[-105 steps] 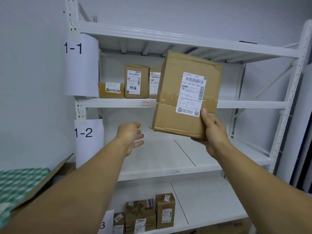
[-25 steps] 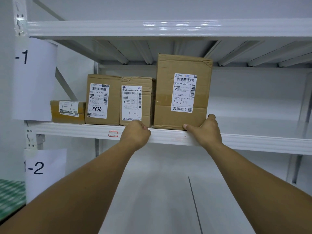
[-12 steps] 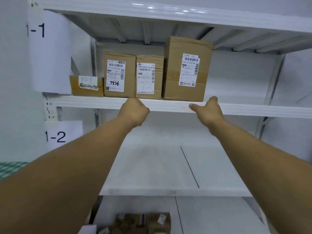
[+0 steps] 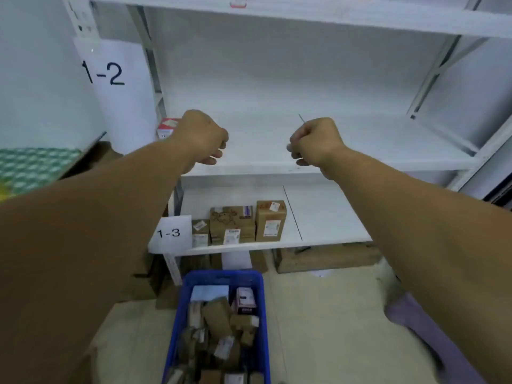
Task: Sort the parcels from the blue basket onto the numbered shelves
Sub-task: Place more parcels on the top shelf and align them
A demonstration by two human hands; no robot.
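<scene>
Two fists: left hand [image 4: 202, 139], right hand [image 4: 315, 142], fingers curled together, gripping nothing | at 1-2 shelf [image 4: 374, 142] front edge | "1-3" sign [image 4: 173, 232] below

I see the blue basket [image 4: 221, 277] on the floor, full of brown parcels [image 4: 216, 317]. Shelf 1-3 [image 4: 332, 217] holds perhaps four boxes [image 4: 270, 221] at its left.

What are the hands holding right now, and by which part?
Nothing is held: the left hand and right hand hover with curled fingers before the 1-2 shelf, empty; the blue basket sits below.
</scene>
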